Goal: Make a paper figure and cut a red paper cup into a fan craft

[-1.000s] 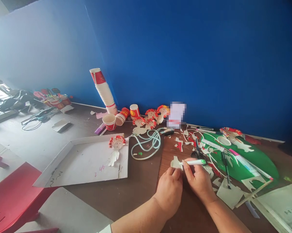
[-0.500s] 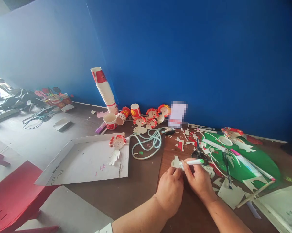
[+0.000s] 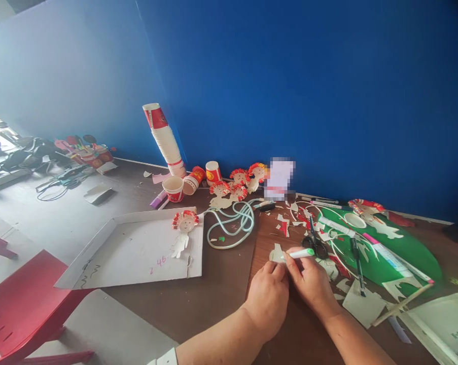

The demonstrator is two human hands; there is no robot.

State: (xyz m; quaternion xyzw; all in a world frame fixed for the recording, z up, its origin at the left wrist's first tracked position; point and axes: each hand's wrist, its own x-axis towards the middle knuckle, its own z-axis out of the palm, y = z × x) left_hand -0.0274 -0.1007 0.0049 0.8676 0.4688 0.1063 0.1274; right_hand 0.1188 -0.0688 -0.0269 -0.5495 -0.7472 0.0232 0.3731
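Note:
My right hand [image 3: 310, 284] grips a white marker with a green cap [image 3: 299, 253], its tip down on a small white paper cutout [image 3: 277, 252] lying on the brown table. My left hand [image 3: 267, 294] is closed beside it, fingertips pinning the near edge of that cutout. Black scissors [image 3: 315, 243] lie just beyond the marker among red and white paper scraps.
A green sheet [image 3: 399, 248] with pens and paper figures lies to the right. A white cardboard tray [image 3: 137, 253] holding a paper figure sits to the left, with a coiled pale cord [image 3: 232, 223], a leaning stack of paper cups [image 3: 164, 139] and red stools [image 3: 27, 304] around it.
Both hands stay on the cutout; the marker's green cap end has swung slightly left. The view has shifted a little.

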